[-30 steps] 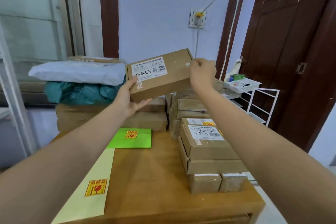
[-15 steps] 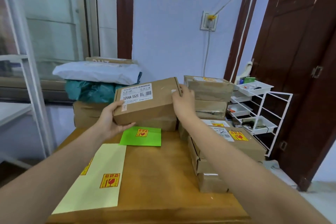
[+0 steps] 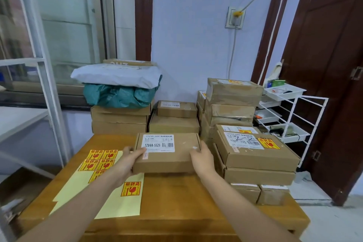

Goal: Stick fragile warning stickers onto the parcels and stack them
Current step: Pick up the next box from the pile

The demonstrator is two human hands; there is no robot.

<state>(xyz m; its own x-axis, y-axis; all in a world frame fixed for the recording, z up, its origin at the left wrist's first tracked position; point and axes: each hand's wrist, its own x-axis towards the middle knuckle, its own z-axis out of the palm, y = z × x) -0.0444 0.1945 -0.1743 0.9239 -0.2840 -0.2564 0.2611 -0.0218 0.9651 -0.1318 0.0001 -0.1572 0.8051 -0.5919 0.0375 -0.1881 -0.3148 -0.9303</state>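
A flat brown parcel (image 3: 172, 158) with a white label reading 12V4A-5525 lies low over the wooden table (image 3: 176, 202), label side up. My left hand (image 3: 128, 160) grips its left edge with the thumb on top. My right hand (image 3: 202, 158) grips its right edge. Pale yellow backing sheets (image 3: 121, 206) with several red-and-yellow fragile stickers (image 3: 99, 160) lie on the table's left half, partly under my left arm. To the right, a stack of parcels (image 3: 253, 155) carries a fragile sticker (image 3: 268, 143) on its top box.
More brown boxes (image 3: 173, 119) stand at the table's far edge, with a teal bag (image 3: 117, 95) and white mailer (image 3: 117, 73) on the left pile. A taller box stack (image 3: 233, 100) is at the back right. A white wire rack (image 3: 290, 116) stands beside a dark door.
Both hands have brought the held parcel down from chest height to just above the table and turned its label side upward. The green sheet is now hidden beneath it.
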